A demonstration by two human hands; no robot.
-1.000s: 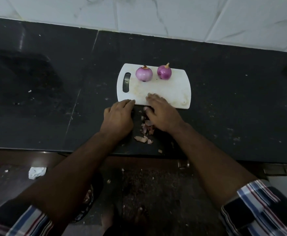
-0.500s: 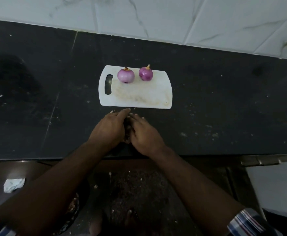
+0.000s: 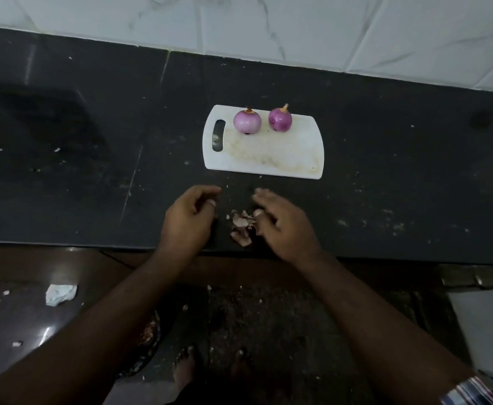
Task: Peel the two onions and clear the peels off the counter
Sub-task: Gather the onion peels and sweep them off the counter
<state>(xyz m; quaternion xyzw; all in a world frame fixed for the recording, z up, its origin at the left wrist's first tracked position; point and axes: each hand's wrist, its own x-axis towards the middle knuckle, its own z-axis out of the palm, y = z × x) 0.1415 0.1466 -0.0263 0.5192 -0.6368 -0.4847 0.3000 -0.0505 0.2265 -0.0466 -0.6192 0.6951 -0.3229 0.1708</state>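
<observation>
peels [image 3: 241, 226] lie heaped near the counter's [image 3: 385, 200] front edge, between both hands. left hand [image 3: 188, 219] hovers loosely curled, holding nothing; right hand [image 3: 283, 222] relaxed, thumb touching the heap. cup both hands inward, gather stray flakes, then lift without spilling over the edge. beyond, two peeled onions [image 3: 247, 121] sit on the cutting board [image 3: 268, 156].

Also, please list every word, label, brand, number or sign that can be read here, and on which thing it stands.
None: no text is visible on the white plastic cutting board, the two peeled purple onions, the black stone counter or the white marble wall tiles.
</observation>
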